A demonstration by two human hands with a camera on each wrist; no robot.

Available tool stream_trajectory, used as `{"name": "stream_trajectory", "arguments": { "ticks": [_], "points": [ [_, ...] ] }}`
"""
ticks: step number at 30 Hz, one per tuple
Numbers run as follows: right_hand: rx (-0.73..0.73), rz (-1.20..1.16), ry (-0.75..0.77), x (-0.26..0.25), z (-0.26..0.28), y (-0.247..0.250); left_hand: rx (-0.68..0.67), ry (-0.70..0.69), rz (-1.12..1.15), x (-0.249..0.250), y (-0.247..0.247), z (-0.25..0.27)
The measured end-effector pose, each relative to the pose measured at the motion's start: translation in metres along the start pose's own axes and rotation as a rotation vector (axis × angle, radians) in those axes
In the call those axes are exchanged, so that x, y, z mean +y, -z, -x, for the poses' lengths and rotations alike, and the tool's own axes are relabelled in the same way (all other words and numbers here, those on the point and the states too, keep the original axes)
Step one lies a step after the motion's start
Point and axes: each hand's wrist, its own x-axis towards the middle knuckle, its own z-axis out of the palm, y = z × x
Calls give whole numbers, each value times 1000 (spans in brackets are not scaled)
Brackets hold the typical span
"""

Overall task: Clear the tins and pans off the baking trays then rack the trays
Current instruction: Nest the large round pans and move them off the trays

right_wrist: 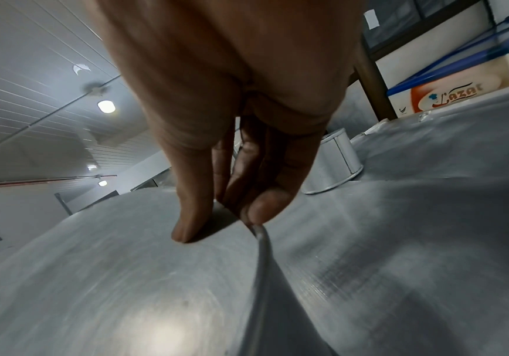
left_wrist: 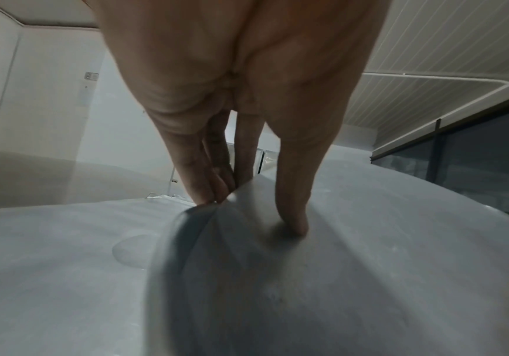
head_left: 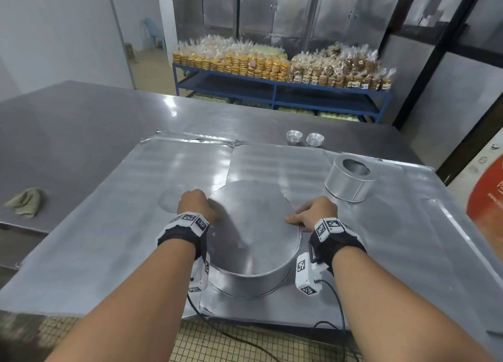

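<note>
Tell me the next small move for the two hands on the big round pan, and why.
Probably lift the big round pan straight up off the baking tray. The left hand and right hand already grip opposite edges, thumbs on the flat top, and the pan sits upside down on the tray, which cannot be racked until it and the smaller tin are cleared.

The pan (head_left: 254, 236) hides the left hand's (head_left: 196, 203) fingertips behind its far rim in the head view, and its inside cannot be seen. Both wrist views are blurred along the pan's surface, and their top edges cut off the palms. The right tray (head_left: 408, 241) runs out of the head picture at the right. The two small tin stacks (head_left: 304, 139) are too small to count. The poster (head_left: 487, 198) is cut by the right edge.
</note>
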Motion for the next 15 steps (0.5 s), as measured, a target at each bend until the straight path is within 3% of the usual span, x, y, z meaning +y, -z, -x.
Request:
{"name": "stream_trajectory", "arguments": {
  "ticks": [9, 15],
  "points": [
    [58, 66, -78, 14, 15, -11, -118, 4, -117, -16, 9, -14],
    [-14, 105, -83, 18, 11, -10, -217, -5, -173, -26, 7, -19]
  ]
}}
